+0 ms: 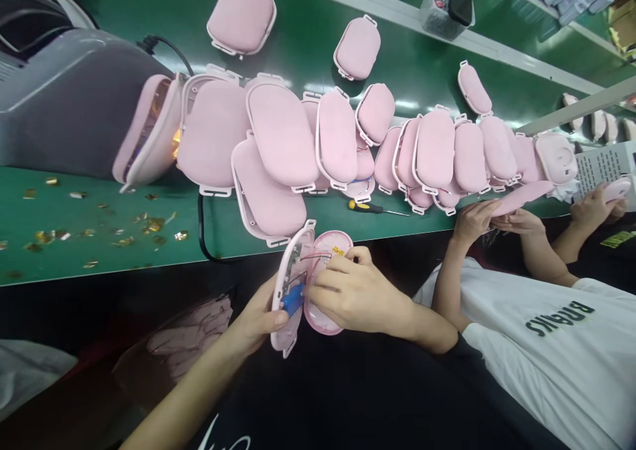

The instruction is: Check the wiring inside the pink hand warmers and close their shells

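Pink plastic in the head view: likely light, stiff and slick, fragile at the thin wires [315, 256], best taken by the rims [279, 284]. Find the open case [288, 335] below left of the screwdriver [365, 207], clasped in the left hand [262, 309], half covered by the right hand [355, 294], too tucked in to tell any pinch. Above the screwdriver, note pink cases [288, 132] on a green bench [308, 49]; far left of it, a grey machine [64, 99].
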Tool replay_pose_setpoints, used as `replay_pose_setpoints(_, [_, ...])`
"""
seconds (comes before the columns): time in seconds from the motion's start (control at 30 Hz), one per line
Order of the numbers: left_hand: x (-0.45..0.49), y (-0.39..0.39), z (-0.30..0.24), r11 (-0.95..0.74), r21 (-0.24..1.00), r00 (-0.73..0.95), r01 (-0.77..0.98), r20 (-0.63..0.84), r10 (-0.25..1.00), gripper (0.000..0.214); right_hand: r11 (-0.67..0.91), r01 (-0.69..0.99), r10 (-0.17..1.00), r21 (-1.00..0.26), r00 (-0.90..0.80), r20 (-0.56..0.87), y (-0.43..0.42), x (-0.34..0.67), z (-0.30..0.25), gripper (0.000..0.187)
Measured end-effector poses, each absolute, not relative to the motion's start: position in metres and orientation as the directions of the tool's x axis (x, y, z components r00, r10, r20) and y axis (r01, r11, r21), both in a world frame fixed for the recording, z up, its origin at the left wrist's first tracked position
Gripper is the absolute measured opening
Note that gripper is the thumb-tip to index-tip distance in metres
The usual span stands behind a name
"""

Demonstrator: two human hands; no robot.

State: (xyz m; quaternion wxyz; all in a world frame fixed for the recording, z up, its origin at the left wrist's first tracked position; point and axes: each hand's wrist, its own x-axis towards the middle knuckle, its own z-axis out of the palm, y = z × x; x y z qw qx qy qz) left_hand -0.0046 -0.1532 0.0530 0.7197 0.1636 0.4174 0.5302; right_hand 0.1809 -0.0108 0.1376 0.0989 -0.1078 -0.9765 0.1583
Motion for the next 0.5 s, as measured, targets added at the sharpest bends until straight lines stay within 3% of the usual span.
replay_pose_setpoints(0.1, [-0.006,-0.149,0.057,0.367,0.741,0.029,-0.562,-0.426,0.904,0.100,0.940,0.225,0.254,-0.257,-0.963,0.088,-0.019,0.174,0.127,0.017])
replay_pose_setpoints(0.33, [-0.006,-0.144,0.060,0.353,0.816,0.024,-0.459,-0.385,0.922,0.103,0.928,0.272,0.279,-0.254,-0.960,-0.011,-0.017,0.167,0.107,0.021])
replay_pose_setpoints(0.5, [-0.002,-0.148,0.055,0.390,0.688,0.063,-0.612,-0.449,0.891,0.096,0.931,0.216,0.231,-0.293,-0.973,0.017,-0.013,0.172,0.105,0.022])
